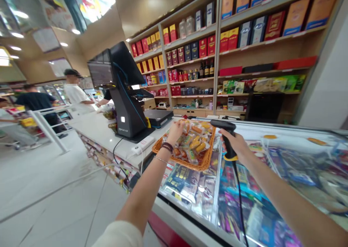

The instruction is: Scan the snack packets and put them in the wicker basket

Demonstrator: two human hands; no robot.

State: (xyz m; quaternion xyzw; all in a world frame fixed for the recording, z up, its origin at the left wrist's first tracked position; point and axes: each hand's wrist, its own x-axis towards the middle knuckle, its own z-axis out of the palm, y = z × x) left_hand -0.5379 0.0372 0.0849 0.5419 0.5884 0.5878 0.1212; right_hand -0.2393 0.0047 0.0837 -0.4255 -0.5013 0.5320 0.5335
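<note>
An orange woven basket (202, 166) holds several small wrapped snacks (194, 143) and rests on the glass top of a display freezer. Over the basket's far left part is my left hand (176, 131), with a dark bead bracelet (167, 146) at the wrist. Its fingers are curled down at the packets; what they grip, if anything, is hidden. To the right of the basket, my right hand (238, 145) wraps the handle of a black barcode scanner (230, 149). The scanner is upright above the glass, its head pointing left toward the basket and its cable hanging down.
On the white counter (103, 131) at left stand a checkout terminal (125, 105), a flat black box (159, 117) and a white power strip (143, 144). Bagged goods lie under the freezer glass (217, 189). Shelves of boxes (190, 51) line the back. A person (77, 94) stands beyond the counter.
</note>
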